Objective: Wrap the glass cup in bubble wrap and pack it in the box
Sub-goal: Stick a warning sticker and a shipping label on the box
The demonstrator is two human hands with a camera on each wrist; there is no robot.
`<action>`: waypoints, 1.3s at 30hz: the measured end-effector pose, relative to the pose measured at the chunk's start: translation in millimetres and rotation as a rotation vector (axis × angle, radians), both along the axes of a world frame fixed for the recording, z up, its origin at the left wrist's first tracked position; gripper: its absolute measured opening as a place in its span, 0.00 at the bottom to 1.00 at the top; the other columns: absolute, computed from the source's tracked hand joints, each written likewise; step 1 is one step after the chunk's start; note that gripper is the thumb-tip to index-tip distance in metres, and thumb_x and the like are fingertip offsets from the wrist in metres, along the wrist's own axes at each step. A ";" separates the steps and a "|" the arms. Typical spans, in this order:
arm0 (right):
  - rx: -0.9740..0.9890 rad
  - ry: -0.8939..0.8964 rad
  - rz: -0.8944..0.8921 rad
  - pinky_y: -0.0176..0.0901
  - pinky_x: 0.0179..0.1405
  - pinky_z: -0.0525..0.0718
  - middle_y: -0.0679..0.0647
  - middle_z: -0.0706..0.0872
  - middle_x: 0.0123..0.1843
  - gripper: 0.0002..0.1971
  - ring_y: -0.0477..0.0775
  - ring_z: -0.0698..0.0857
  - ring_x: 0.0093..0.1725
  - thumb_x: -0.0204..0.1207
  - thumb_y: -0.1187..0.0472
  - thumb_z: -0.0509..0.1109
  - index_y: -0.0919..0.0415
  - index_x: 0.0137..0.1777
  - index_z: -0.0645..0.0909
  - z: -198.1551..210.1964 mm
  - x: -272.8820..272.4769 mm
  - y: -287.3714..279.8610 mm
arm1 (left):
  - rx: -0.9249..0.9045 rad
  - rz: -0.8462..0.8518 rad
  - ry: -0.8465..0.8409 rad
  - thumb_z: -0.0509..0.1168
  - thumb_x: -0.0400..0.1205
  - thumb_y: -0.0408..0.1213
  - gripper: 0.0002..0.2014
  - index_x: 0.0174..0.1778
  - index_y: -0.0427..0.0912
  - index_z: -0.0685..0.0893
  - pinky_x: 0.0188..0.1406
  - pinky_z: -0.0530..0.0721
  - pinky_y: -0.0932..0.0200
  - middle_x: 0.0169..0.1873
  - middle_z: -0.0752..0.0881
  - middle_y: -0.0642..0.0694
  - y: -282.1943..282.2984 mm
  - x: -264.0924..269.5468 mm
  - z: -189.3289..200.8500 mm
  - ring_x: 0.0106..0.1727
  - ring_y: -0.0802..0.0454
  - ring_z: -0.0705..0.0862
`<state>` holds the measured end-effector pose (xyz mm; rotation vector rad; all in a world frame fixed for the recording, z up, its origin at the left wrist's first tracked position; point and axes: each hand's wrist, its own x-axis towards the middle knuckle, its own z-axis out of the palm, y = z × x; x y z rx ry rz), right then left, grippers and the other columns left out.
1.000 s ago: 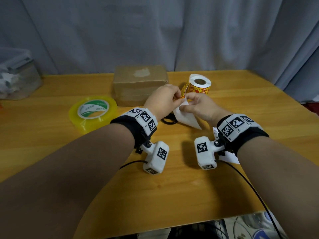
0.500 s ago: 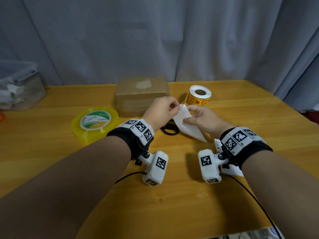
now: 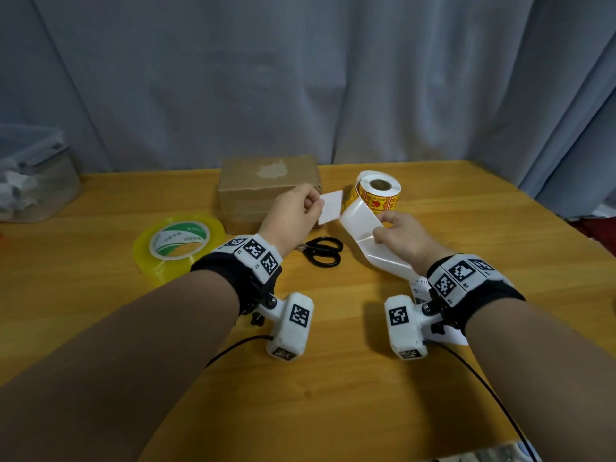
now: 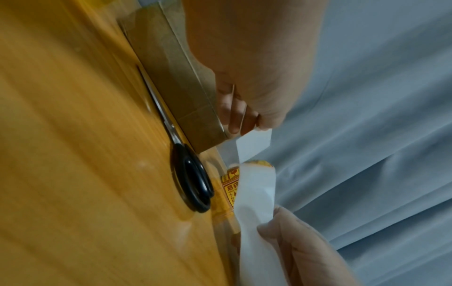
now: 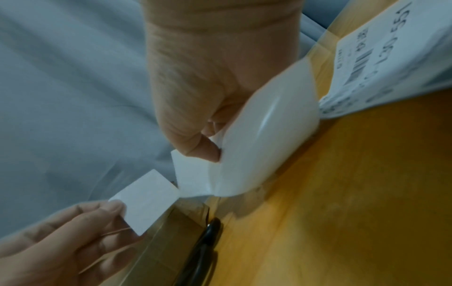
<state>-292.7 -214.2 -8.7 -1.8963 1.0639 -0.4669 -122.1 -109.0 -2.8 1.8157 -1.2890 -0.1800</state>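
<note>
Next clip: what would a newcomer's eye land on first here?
Mid-table, the left hand pinches a small white sticker peeled free, while the right hand grips the white backing strip trailing from the yellow label roll. Behind them sits the closed cardboard box; black scissors lie between the wrists.

Makeshift packing station, wooden table [image 3: 100, 328], grey curtain [image 3: 300, 78] backdrop, tape roll [image 3: 178, 243], label roll [image 3: 378, 191], scissors [image 3: 323, 251]

Head view looks down across the table [image 3: 100, 328]; both close wrist views share the scissors [image 4: 193, 185].
</note>
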 end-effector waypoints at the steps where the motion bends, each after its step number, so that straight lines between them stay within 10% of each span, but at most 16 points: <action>1: 0.012 0.012 -0.021 0.37 0.32 0.73 0.55 0.82 0.39 0.13 0.53 0.78 0.38 0.76 0.69 0.63 0.60 0.59 0.79 -1.3 -0.7 -1.0 | -0.012 0.006 0.002 0.60 0.85 0.39 0.04 0.48 0.44 0.78 0.34 0.76 0.66 0.33 0.78 0.55 1.0 -0.2 0.9 0.33 0.60 0.75; 6: -0.356 -0.113 -0.246 0.54 0.64 0.76 0.49 0.81 0.59 0.22 0.50 0.79 0.60 0.71 0.49 0.70 0.51 0.64 0.74 -1.8 5.6 -2.4 | -0.098 0.028 -0.100 0.61 0.84 0.40 0.06 0.50 0.43 0.79 0.36 0.76 0.70 0.38 0.80 0.54 8.9 0.7 16.5 0.36 0.62 0.78; 11: -0.111 -0.387 0.001 0.41 0.48 0.78 0.59 0.85 0.39 0.24 0.49 0.82 0.42 0.77 0.44 0.68 0.69 0.43 0.83 25.4 36.4 19.4 | -0.234 -0.001 -0.414 0.65 0.81 0.38 0.05 0.45 0.41 0.82 0.51 0.76 0.61 0.46 0.77 0.49 15.7 7.1 35.6 0.48 0.54 0.77; 14: 0.091 -0.509 0.051 0.40 0.59 0.80 0.55 0.90 0.47 0.22 0.50 0.86 0.53 0.77 0.42 0.67 0.63 0.47 0.87 34.2 54.3 29.5 | -0.248 0.009 -0.630 0.66 0.78 0.41 0.07 0.43 0.41 0.85 0.52 0.75 0.54 0.45 0.78 0.45 19.0 14.9 37.8 0.49 0.47 0.77; 20: 0.032 -0.537 0.028 0.47 0.48 0.76 0.51 0.82 0.32 0.14 0.50 0.79 0.41 0.78 0.60 0.69 0.54 0.30 0.79 39.8 89.0 31.8 | -0.108 -0.030 -0.839 0.60 0.75 0.57 0.20 0.51 0.46 0.86 0.54 0.71 0.50 0.52 0.81 0.44 34.8 40.8 43.5 0.54 0.47 0.74; 25: -0.084 -0.355 0.218 0.44 0.49 0.80 0.50 0.85 0.43 0.07 0.48 0.82 0.45 0.82 0.54 0.64 0.53 0.43 0.79 46.0 115.6 19.1 | -0.010 0.118 -0.245 0.61 0.82 0.51 0.22 0.66 0.39 0.77 0.70 0.72 0.50 0.62 0.76 0.41 36.7 83.2 56.8 0.66 0.46 0.75; 30: -0.189 -0.260 0.293 0.40 0.47 0.80 0.52 0.86 0.43 0.09 0.48 0.84 0.45 0.82 0.57 0.64 0.55 0.39 0.77 66.6 151.3 13.3 | 0.124 0.080 0.222 0.66 0.80 0.48 0.13 0.50 0.41 0.86 0.59 0.81 0.52 0.49 0.88 0.44 28.4 113.6 69.3 0.54 0.48 0.85; 35: -0.161 -0.167 0.243 0.38 0.43 0.81 0.55 0.86 0.40 0.09 0.49 0.83 0.39 0.79 0.59 0.70 0.62 0.39 0.81 75.1 178.3 2.2 | 0.175 0.099 0.302 0.67 0.80 0.40 0.10 0.51 0.39 0.88 0.53 0.81 0.57 0.47 0.88 0.43 15.2 128.0 76.2 0.50 0.50 0.85; 39: -0.138 -0.130 0.112 0.44 0.61 0.78 0.55 0.82 0.58 0.25 0.52 0.80 0.58 0.72 0.59 0.77 0.63 0.67 0.75 75.4 191.4 -0.7 | 0.251 0.162 0.318 0.66 0.79 0.40 0.13 0.48 0.32 0.87 0.42 0.79 0.59 0.41 0.85 0.41 2.1 135.8 76.8 0.41 0.49 0.82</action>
